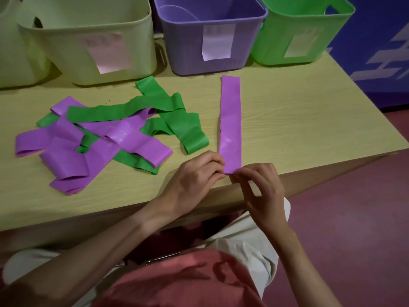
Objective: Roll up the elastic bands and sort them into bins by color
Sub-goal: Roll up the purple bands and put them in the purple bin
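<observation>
Both hands meet at the near end of the flat purple elastic band (230, 120), which lies straight on the pale wood-grain counter (298, 120). Left hand (194, 176) pinches the band's near left corner with curled fingers; right hand (261, 187) pinches the near right corner between thumb and fingertips. Neither hand is nearer than the other; both sit at the counter's near edge.

Governing relation: the band's long axis runs directly away from the hands, near end in their grip, far end stopping just short of the purple plastic bin (212, 38). Judgement: a roll started at the near end would travel away from the person along that axis, toward the bin of matching colour.

Condition of the band: smooth, glossy, doubled flat, edges parallel, no roll yet formed beyond a slight lift at the near end.

Left of it, well apart, lies a tangled heap of purple and green bands (110, 134). A bright green plastic bin (303, 32) stands right of the purple one, a pale yellow-green bin (88, 45) to its left.
</observation>
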